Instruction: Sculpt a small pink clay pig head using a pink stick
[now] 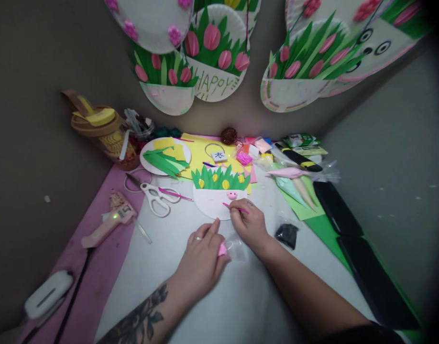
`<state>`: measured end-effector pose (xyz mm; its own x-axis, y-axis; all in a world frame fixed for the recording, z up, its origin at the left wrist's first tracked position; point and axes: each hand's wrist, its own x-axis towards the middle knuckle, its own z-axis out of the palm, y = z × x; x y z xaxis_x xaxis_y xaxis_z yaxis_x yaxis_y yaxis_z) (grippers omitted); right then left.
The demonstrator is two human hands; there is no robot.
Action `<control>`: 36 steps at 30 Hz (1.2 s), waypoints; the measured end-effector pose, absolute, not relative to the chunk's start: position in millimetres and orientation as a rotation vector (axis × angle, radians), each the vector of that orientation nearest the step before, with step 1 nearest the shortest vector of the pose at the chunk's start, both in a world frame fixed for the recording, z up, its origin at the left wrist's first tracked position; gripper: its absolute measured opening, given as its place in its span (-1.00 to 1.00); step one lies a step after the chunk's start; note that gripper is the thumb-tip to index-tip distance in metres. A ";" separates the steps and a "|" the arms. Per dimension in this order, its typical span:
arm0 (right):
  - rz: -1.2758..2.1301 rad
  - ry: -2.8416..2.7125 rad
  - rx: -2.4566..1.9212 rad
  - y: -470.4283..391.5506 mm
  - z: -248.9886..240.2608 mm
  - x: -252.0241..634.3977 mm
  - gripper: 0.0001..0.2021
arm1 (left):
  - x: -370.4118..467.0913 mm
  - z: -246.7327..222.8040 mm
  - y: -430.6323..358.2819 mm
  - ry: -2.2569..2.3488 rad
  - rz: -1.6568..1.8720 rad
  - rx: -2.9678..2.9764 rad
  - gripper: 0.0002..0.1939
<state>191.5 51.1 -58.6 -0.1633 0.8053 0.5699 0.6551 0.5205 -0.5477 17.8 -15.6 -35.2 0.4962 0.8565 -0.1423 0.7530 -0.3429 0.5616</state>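
My right hand [246, 220] pinches a thin pink tool [225, 205], its tip over the white lower half of a paper-plate craft [208, 200]. Green paper grass [219, 180] with several yellow pieces lines the craft's top. Just above the tool's tip, a small pink clay face [232, 195] sits on the white part. My left hand [204, 253] has one fingertip at the plate's bottom edge, and its thumb and fingers close round a small bag of pink clay [223, 249].
White scissors [158, 200] and a glue gun [114, 220] lie left. A tumbler [101, 129] stands back left. On the right are a black clay bag [287, 235], piping bags [291, 188] and dark flat objects [373, 282]. Finished plates [169, 98] hang behind.
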 end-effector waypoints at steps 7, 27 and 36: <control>0.217 -1.872 -1.209 50.8 -59.8 191.6 -0.83 | 17.7 -36.3 -15.8 1.321 0.236 2.173 -0.79; 0.194 -1.804 -1.240 49.6 -57.3 192.5 -0.81 | 18.2 -35.8 -15.4 1.320 0.237 2.181 -0.79; 0.212 -1.747 -1.255 51.0 -57.9 190.5 -0.82 | 17.5 -34.4 -15.4 1.323 0.261 2.186 -0.80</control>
